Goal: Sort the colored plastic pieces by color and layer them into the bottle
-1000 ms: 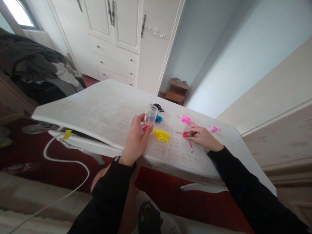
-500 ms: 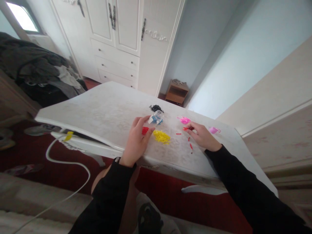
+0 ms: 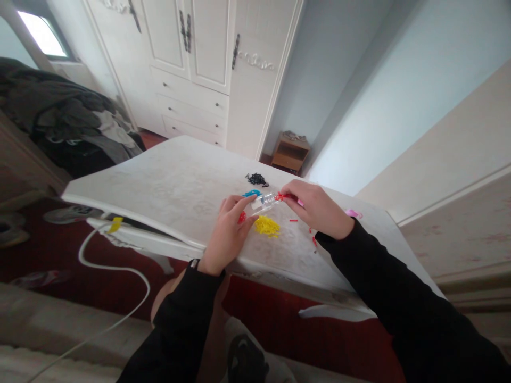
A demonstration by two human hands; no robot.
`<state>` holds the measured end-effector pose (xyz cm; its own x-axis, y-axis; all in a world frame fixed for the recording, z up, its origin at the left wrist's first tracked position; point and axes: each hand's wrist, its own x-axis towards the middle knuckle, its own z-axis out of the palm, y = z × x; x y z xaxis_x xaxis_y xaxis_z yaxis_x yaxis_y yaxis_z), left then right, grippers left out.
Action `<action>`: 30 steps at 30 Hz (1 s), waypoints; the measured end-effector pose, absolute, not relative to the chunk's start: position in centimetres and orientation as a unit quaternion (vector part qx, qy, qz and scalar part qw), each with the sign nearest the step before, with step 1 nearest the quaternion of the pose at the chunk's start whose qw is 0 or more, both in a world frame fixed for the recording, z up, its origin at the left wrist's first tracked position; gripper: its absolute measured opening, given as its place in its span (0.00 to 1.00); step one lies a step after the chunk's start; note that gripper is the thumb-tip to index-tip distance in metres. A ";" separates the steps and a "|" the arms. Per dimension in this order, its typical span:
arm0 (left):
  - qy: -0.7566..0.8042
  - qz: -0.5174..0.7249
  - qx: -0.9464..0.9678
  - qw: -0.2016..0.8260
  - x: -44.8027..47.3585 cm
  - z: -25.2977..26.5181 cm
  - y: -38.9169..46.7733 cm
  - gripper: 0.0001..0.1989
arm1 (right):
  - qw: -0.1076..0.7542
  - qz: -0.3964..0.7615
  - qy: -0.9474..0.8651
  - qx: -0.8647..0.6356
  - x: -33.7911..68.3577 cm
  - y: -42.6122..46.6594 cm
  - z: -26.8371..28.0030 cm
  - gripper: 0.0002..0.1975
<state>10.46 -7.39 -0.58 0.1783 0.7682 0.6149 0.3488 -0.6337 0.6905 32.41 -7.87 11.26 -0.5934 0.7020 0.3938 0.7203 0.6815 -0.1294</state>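
Note:
My left hand is closed around a small clear plastic bottle with a pale label, tilted so that its mouth points right. At that mouth, my right hand pinches a small bunch of red bands, which look like little rubber bands. Red shows between the left fingers; whether it is inside the bottle or behind it, I cannot tell. Just below the bottle lies a pile of yellow bands. Blue bands lie right behind it, and a black pile is farther back.
Several loose red bits lie on the white table by my right wrist. A pink piece sits farther right, and a pink pile is mostly covered by my right hand. A white cable hangs at the table's left front.
My right hand has moved left with the red bands, up to the bottle's mouth. The bottle has turned and lowered in my left hand, uncovering the blue bands.

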 end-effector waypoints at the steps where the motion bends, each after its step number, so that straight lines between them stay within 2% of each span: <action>1: 0.376 0.518 0.741 0.203 10.5 -0.6 -7.4 0.22 | 0.201 -0.026 -0.898 -0.390 32.2 -7.7 11.3 0.05; 5: 0.365 0.520 0.745 0.206 10.4 -0.6 -7.4 0.21 | 0.188 -0.018 -0.916 -0.355 31.7 -7.2 11.4 0.06; 11: 0.359 0.531 0.737 0.213 10.4 -0.7 -7.4 0.22 | 0.237 0.039 -0.903 -0.357 31.4 -7.1 12.0 0.06; 16: 0.360 0.532 0.737 0.212 10.5 -0.6 -7.4 0.20 | 0.275 0.088 -0.876 -0.387 31.3 -7.2 11.9 0.01; 20: 0.365 0.528 0.736 0.216 10.4 -0.4 -7.5 0.20 | 0.280 0.111 -0.880 -0.366 31.4 -7.1 12.0 0.05; 24: 0.364 0.530 0.733 0.223 10.4 -0.3 -7.6 0.19 | 0.264 0.103 -0.884 -0.372 31.6 -7.4 12.1 0.04; 30: 0.364 0.536 0.725 0.234 10.3 0.0 -7.7 0.18 | 0.301 0.076 -0.869 -0.386 32.0 -7.7 12.1 0.04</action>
<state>10.35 -7.68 0.03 0.1619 0.7780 0.6070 0.2772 -0.6262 0.7287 32.03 -7.74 12.11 -0.5209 0.7166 0.4639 0.6254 0.6902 -0.3639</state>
